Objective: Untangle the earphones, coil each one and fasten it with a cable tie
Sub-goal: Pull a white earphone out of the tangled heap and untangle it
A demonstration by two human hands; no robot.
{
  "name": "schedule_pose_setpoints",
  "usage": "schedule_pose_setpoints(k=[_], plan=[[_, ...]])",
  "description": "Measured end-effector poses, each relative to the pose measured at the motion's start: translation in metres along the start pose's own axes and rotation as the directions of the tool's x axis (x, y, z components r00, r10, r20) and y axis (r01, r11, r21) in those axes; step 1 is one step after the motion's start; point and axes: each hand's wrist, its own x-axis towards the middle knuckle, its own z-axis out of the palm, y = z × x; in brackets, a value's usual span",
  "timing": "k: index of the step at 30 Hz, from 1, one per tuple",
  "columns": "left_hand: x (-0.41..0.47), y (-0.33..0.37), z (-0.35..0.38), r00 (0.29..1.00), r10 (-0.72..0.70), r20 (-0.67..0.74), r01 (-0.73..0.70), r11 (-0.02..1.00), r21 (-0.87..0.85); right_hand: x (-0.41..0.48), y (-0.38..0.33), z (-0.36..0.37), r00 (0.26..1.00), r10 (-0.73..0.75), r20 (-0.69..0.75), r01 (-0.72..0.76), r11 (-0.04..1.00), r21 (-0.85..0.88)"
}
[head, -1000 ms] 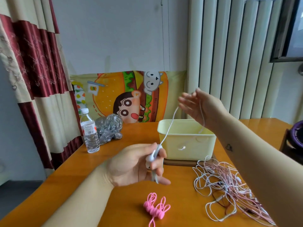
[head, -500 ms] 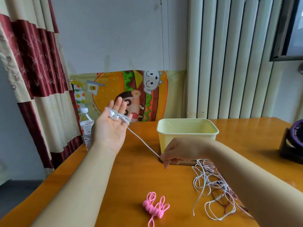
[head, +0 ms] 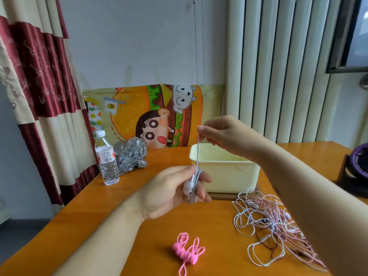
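I see the left hand point(head: 169, 194) with fingers grasping the white earphone point(head: 188, 188); the right hand point(head: 225, 134) pinches its cable point(head: 197, 154) above, stretched straight between them.

At home, at my wooden table point(head: 83, 212).
Red-and-cream curtains point(head: 39, 76) hang beside me, a cartoon burger cloth point(head: 127, 108) leans against the wall, and a water bottle point(head: 107, 162) stands nearby.

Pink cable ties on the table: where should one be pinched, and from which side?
Pinch the single loop that sticks out of the pink cable ties toward the person, coming from above on the near side. It lies apart from the bunch, flat on the table, so two fingertips could probably lift it without dragging the other loops.
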Motion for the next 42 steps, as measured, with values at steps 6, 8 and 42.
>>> schedule_pose_setpoints(k=[6, 8, 42], plan=[[0.001, 0.024, 0.006, 0.961, 0.215, -0.172, -0.274, 0.805, -0.526, -0.015, 0.030, 0.037, 0.973, 0.112, 0.201, -0.177, 0.922, 0.346], [0.004, 0.025, -0.001, 0.920, 0.217, -0.325, -0.362, 0.786, -0.501, -0.021, 0.028, 0.047, 0.958, 0.082, 0.276, -0.146, 0.964, 0.221], [0.010, 0.001, -0.015, 0.979, 0.203, 0.003, -0.148, 0.721, -0.677, -0.039, 0.008, 0.063, 0.998, 0.013, 0.064, -0.032, 0.952, 0.304]])
